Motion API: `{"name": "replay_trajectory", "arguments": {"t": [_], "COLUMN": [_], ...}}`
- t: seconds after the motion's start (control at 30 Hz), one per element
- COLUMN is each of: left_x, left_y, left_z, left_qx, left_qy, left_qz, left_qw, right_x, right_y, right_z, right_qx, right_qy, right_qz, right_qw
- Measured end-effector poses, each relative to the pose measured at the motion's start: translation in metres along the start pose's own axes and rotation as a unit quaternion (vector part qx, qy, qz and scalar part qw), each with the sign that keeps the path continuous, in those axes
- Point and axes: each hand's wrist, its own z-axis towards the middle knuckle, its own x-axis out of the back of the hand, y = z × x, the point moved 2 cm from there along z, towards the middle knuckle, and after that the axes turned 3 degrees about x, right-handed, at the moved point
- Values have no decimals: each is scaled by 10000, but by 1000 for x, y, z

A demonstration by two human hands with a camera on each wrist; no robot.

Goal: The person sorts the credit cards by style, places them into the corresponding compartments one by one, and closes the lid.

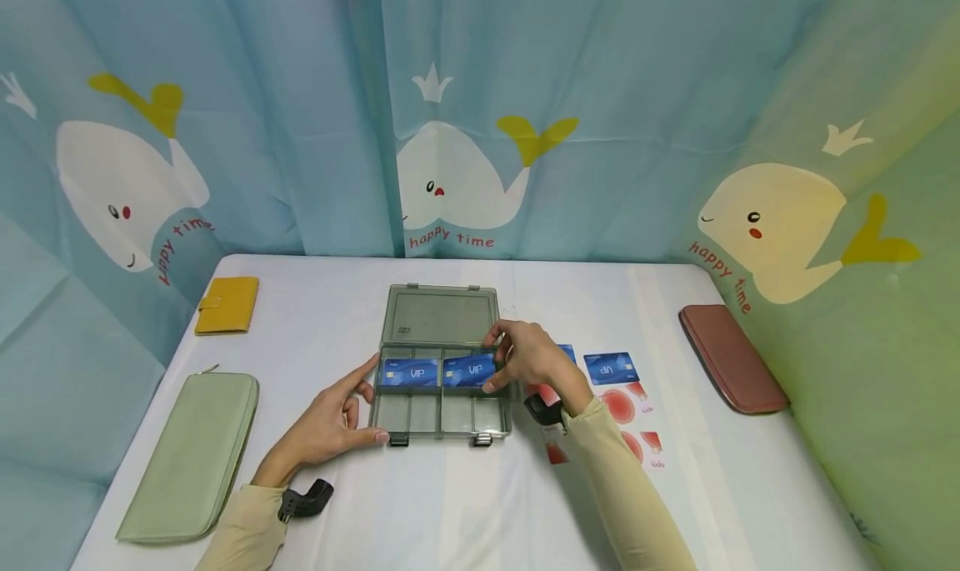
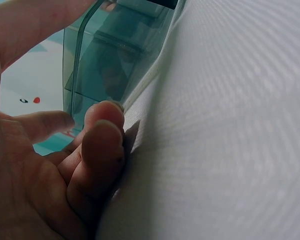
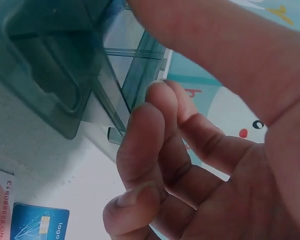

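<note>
On table: open box (image 1: 439, 363) w/ two VIP cards in mid row. Right hand (image 1: 525, 356) pinches right card (image 1: 470, 372); left hand (image 1: 330, 421), fingers relaxed, touches box's left side by left card (image 1: 409, 373).

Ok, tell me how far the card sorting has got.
Done: one blue VIP card lies in the open box. In hand: the right hand pinches a second VIP card over the next compartment while the left hand steadies the box. Left: a blue card and red cards on the table.
</note>
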Motion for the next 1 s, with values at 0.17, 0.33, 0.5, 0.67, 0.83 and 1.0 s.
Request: {"name": "replay_trajectory", "arguments": {"t": [0.17,0.33,0.5,0.67,0.83,1.0], "left_x": [0,0,0,0,-1,-1], "left_y": [1,1,1,1,2,3], "left_z": [0,0,-1,-1,-1,-1], "left_qx": [-36,-18,-15,-149,-116,-69], "left_qy": [5,26,23,61,50,21], "left_qz": [-12,45,68,107,110,125], "left_qw": [10000,10000,10000,9998,9999,9999], "right_x": [1,4,8,17,29,36], "right_y": [3,7,18,36,60,89], "right_z": [-1,-5,-13,-24,-40,-58], "right_qx": [154,502,899,1196,1144,939], "right_qy": [-42,-131,-84,325,655,887], "right_qz": [31,152,503,696,923,981], "right_qw": [9999,9985,9946,9898,9870,9868]}}
